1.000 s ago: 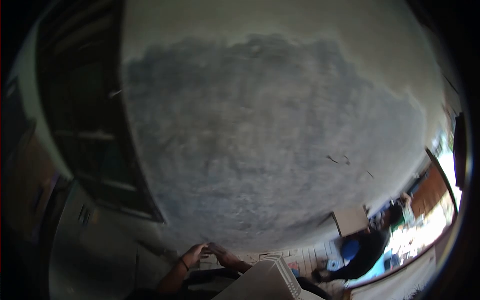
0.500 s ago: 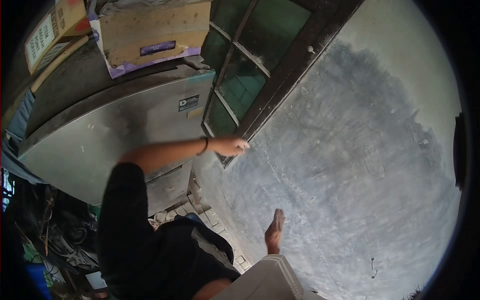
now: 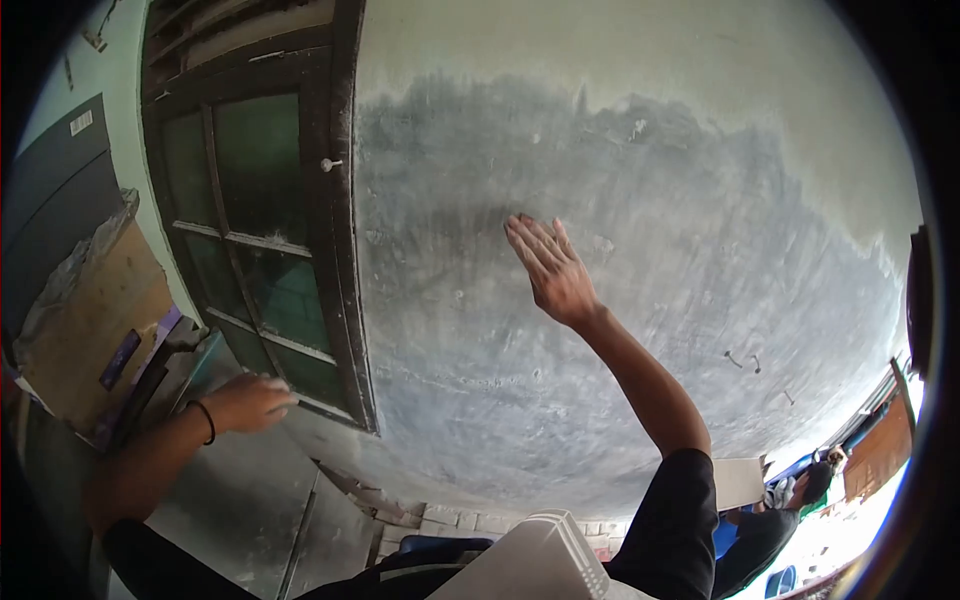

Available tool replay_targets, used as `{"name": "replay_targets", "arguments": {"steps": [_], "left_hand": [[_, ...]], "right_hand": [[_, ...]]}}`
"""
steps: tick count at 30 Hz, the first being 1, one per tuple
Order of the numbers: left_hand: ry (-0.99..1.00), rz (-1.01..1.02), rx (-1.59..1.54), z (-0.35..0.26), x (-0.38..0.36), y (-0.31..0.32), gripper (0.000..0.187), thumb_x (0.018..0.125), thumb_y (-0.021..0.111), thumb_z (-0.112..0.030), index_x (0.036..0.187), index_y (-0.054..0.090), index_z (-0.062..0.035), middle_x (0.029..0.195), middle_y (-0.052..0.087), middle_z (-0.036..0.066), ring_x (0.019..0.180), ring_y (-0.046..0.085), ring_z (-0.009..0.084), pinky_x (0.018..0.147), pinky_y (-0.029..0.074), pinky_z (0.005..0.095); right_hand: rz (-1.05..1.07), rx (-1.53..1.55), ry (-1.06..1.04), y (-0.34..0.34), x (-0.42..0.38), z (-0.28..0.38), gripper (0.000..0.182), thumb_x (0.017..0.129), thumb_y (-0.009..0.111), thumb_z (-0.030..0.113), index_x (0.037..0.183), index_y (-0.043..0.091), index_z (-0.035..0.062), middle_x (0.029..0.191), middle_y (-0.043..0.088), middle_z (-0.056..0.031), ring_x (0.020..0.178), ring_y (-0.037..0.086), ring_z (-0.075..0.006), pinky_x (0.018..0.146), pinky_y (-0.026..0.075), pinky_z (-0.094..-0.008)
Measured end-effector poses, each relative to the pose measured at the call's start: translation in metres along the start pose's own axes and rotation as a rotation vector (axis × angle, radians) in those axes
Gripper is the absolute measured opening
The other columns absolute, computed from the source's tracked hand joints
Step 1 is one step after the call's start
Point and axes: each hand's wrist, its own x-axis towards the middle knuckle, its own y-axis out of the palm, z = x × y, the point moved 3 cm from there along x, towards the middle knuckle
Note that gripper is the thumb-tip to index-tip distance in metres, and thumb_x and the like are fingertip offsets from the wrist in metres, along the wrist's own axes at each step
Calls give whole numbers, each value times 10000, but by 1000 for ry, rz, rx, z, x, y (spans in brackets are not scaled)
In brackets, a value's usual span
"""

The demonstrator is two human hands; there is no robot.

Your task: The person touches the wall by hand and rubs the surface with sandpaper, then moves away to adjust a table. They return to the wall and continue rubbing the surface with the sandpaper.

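R hand (image 3: 550, 268) raised, fingers spread flat, holding nothing, reaching at grey wall (image 3: 650, 300) straight ahead. L hand (image 3: 250, 402) loosely curled, resting near window frame (image 3: 345, 300) bottom corner, left of wall patch; grip unclear. R hand nearer wall centre.

The right hand (image 3: 548, 268) is raised flat, fingers together and stretched out, palm toward the wall (image 3: 640, 200), which is grey, smeared and patchy with a paler band along its top. Whether the palm touches the wall cannot be told. The left hand (image 3: 250, 400), a dark band on its wrist, lies with fingers curled at the bottom corner of the dark wooden window frame (image 3: 345, 300), whose panes are green glass.
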Motion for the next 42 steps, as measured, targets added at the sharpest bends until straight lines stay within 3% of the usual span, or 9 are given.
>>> {"name": "replay_targets", "arguments": {"steps": [4,6,9,15,17,25,33,39,42], "left_hand": [[38,101,-80,-6,5,13,337,973,577,-319,1236,669,-129,1190,668,123,1123,637,334,976,498,465],[55,76,-42,-12,13,12,347,975,578,-335,1243,666,-133,1199,668,119,1130,636,331,979,495,468],[65,123,3,-15,12,22,374,976,577,-365,1264,656,-141,1208,669,115,1144,634,325,983,489,477],[34,185,-27,-13,7,23,417,983,554,-408,1294,638,-144,1192,673,125,1158,628,330,985,480,493],[17,199,-41,-15,5,19,421,987,547,-412,1295,638,-140,1188,674,128,1160,627,333,988,479,493],[-64,196,-107,-19,-4,-4,525,983,557,-403,1419,534,-113,1174,684,179,1121,643,366,984,483,500],[-2,245,-126,-14,-2,5,554,983,564,-399,1445,503,-101,1225,675,193,1131,637,386,984,482,513],[-78,269,-177,-17,-11,-7,552,988,562,-395,1446,497,-94,1241,665,201,1167,621,387,1006,473,499],[-89,295,-191,-18,-8,-8,547,991,561,-389,1440,502,-84,1262,657,205,1182,616,383,1026,466,487]], "right_hand": [[4,-209,39,8,42,-4,678,961,546,134,1583,288,62,1652,305,-75,1530,274,-231,1262,161,-544],[40,-187,122,15,58,3,741,996,554,397,1592,264,67,1660,288,-64,1536,253,-220,1264,139,-540],[21,-254,84,21,98,11,844,964,551,570,1589,281,70,1670,261,-56,1540,238,-207,1266,133,-522],[-161,-311,-78,24,235,16,817,982,526,566,1583,298,61,1667,266,-77,1536,246,-224,1262,133,-536],[-207,-401,-81,24,262,23,798,975,501,597,1571,339,93,1654,293,-33,1521,269,-182,1282,103,-484],[-145,-419,-116,9,209,10,758,971,526,574,1555,377,115,1639,320,-8,1513,273,-169,1280,118,-479],[-214,-459,-157,10,258,10,790,933,561,605,1539,410,122,1612,364,11,1494,299,-147,1279,137,-481],[-141,-394,-185,6,222,-6,776,965,546,578,1579,336,153,1644,312,-9,1522,262,-174,1273,126,-535],[-148,-464,-182,3,216,-5,775,945,535,609,1555,385,156,1608,376,23,1501,289,-158,1277,128,-492]]}}
